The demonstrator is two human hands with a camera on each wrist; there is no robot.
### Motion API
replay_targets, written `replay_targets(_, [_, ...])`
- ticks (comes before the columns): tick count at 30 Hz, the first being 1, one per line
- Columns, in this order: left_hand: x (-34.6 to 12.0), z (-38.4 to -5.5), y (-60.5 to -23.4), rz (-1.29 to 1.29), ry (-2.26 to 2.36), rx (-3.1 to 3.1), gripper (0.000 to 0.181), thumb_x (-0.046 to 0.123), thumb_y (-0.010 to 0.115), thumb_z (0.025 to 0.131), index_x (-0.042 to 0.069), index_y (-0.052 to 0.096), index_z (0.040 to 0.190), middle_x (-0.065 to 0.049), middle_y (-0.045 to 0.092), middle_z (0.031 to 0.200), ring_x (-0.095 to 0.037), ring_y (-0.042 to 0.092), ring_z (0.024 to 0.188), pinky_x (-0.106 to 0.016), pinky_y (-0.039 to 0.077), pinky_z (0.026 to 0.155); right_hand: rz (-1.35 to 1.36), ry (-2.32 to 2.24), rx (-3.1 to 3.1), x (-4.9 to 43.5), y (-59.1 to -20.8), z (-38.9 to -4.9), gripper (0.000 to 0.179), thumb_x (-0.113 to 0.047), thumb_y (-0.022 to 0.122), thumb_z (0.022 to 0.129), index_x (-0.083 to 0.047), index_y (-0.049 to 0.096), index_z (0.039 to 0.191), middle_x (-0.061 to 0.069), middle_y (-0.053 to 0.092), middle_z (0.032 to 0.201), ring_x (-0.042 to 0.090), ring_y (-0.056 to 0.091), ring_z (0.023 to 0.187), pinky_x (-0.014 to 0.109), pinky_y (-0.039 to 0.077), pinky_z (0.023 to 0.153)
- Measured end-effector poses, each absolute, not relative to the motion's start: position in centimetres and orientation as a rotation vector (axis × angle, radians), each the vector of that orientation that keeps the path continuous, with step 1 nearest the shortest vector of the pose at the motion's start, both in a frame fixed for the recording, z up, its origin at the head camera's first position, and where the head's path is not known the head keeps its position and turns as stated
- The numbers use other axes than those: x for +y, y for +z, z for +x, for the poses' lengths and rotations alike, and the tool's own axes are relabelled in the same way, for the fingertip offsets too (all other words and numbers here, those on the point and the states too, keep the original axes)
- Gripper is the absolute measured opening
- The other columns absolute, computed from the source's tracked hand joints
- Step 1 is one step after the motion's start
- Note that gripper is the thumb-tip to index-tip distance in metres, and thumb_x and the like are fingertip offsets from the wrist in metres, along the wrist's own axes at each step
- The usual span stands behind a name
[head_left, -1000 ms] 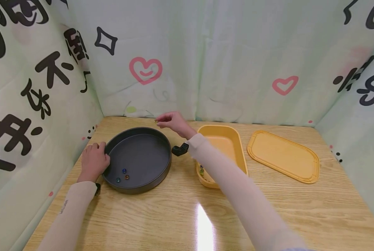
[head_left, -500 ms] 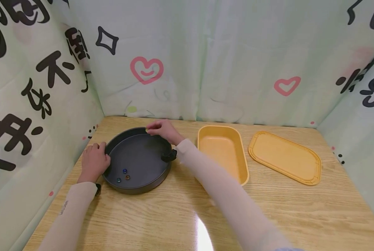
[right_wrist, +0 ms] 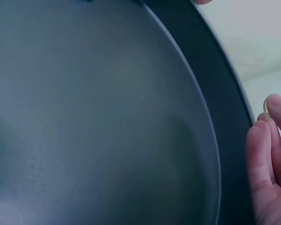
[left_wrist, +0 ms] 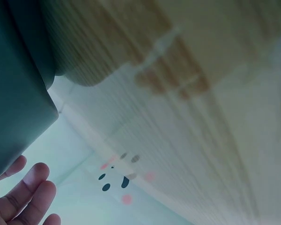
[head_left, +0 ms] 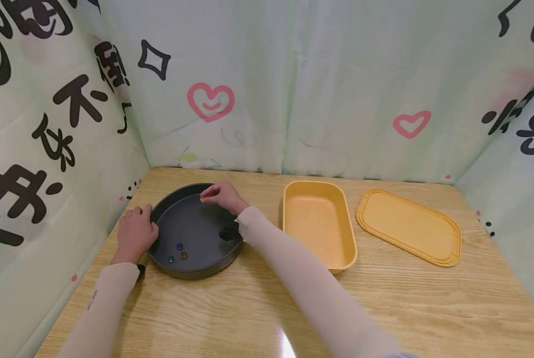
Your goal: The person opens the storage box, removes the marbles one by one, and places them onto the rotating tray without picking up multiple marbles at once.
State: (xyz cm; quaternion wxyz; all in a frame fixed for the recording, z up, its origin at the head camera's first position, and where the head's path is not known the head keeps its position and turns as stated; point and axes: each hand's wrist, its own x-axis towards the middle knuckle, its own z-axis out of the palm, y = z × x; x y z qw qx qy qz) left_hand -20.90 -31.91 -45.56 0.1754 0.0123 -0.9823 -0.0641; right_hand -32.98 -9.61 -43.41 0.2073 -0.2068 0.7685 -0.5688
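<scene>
In the head view, a round dark grey pan (head_left: pixel 195 214) lies on the left of the table. Three glass marbles rest on its floor near the front: a blue marble (head_left: pixel 179 246), an amber marble (head_left: pixel 183 255) and a teal marble (head_left: pixel 170 259). My left hand (head_left: pixel 134 233) holds the pan's left rim; in the left wrist view its fingertips (left_wrist: pixel 36 174) show beside the outer wall. Over the pan's back right part, my right hand (head_left: pixel 224 195) pinches a small yellowish marble (right_wrist: pixel 266 108) between thumb and fingertips.
A yellow-orange rectangular tub (head_left: pixel 316 214) stands right of the pan, its near left corner hidden by my right sleeve. Further right lies a flat lid (head_left: pixel 408 226) of the same colour. Printed curtains (head_left: pixel 267 99) enclose the wooden table (head_left: pixel 231 313) behind and at the sides.
My right hand has moved left and forward from behind the pan's right rim to over its inside, with the yellowish marble still pinched. My left hand stays at the rim.
</scene>
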Motion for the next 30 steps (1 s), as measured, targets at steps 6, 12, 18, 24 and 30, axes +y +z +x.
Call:
replay_targets(6, [-31.9, -21.0, -45.6, 0.037, -0.19, -2.782, 0.031, 0.007, 0.054, 0.08, -0.006, 0.05, 0.108, -0.03, 0.055, 0.093, -0.046, 0.051, 0.083, -0.055, 0.041, 0.071, -0.561, -1.439, 2.257, -9.5, -43.7, -32.8, 0.02, -0.005, 0.069, 0.082, 0.001, 0.072, 0.1, 0.016, 0.071, 0.103, 0.014, 0.064, 0.08, 0.02, 0.051, 0.071])
replay_targets(12, [-32.0, -21.0, -45.6, 0.05, -0.208, -2.797, 0.03, 0.007, 0.054, 0.08, -0.006, 0.05, 0.107, -0.03, 0.054, 0.093, -0.045, 0.05, 0.083, -0.055, 0.04, 0.071, -0.561, -1.279, 2.323, -9.3, -44.4, -32.8, 0.016, -0.007, 0.071, 0.081, -0.002, 0.074, 0.096, 0.012, 0.072, 0.1, 0.008, 0.058, 0.071, 0.017, 0.046, 0.064])
replay_targets(18, [-32.0, -20.9, -45.5, 0.048, -0.207, -2.791, 0.03, 0.007, 0.054, 0.08, -0.006, 0.05, 0.107, -0.03, 0.055, 0.093, -0.045, 0.051, 0.084, -0.055, 0.04, 0.072, -0.57, -1.221, 2.361, -9.3, -45.1, -33.1, 0.015, -0.004, 0.074, 0.077, -0.002, 0.074, 0.092, 0.014, 0.073, 0.091, 0.006, 0.054, 0.065, 0.016, 0.044, 0.061])
replay_targets(24, [-32.2, -21.1, -45.7, 0.055, -0.213, -2.796, 0.031, 0.007, 0.054, 0.081, -0.005, 0.051, 0.109, -0.03, 0.055, 0.095, -0.045, 0.05, 0.085, -0.055, 0.04, 0.073, -0.635, -1.18, 2.36, -9.5, -45.6, -33.4, 0.016, -0.004, 0.075, 0.076, -0.004, 0.075, 0.092, 0.013, 0.073, 0.089, 0.005, 0.057, 0.066, 0.015, 0.045, 0.061])
replay_targets(30, [-32.3, -21.2, -45.9, 0.056, -0.21, -2.794, 0.028, 0.007, 0.054, 0.081, -0.005, 0.05, 0.105, -0.029, 0.055, 0.093, -0.045, 0.05, 0.083, -0.055, 0.039, 0.072, -0.672, -1.159, 2.348, -9.6, -45.9, -33.5, 0.016, -0.005, 0.076, 0.075, -0.005, 0.075, 0.091, 0.012, 0.073, 0.09, 0.005, 0.059, 0.068, 0.016, 0.047, 0.062])
